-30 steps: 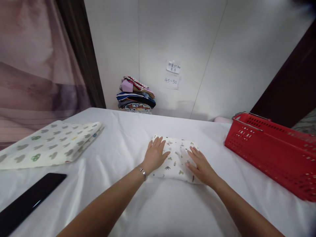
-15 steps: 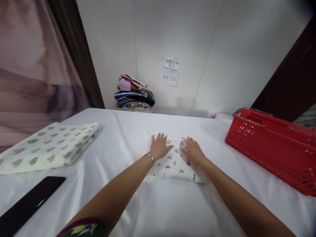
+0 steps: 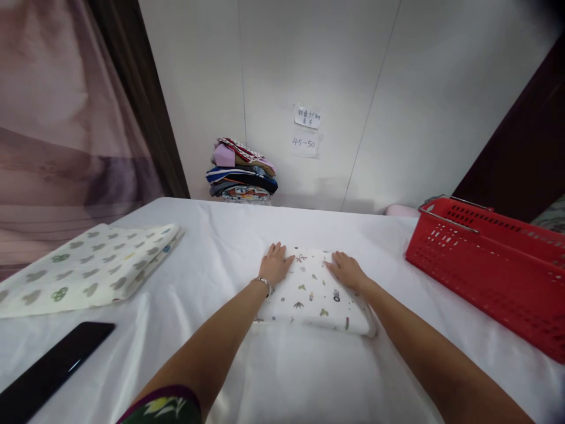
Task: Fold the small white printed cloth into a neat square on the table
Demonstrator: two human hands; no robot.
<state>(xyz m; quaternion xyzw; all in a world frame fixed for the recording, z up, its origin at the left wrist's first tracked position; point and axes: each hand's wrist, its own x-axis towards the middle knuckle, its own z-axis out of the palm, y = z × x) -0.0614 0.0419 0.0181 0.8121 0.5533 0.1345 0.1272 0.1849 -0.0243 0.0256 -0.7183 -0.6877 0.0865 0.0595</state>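
Observation:
A small folded white cloth printed with tiny figures lies in the middle of the white-covered table. My left hand rests flat on its far left corner, fingers stretched out. My right hand lies flat on its far right corner, fingers also stretched out. A thin bracelet sits on my left wrist. Neither hand holds anything.
A larger folded cloth with grey clover prints lies at the left. A black flat device sits at the near left edge. A red plastic basket stands at the right. A pile of folded clothes leans at the back wall under paper notes.
Both hands have slid from the middle of the small cloth out toward its far corners, pressing it flat. The cloth now shows more of its top between them.

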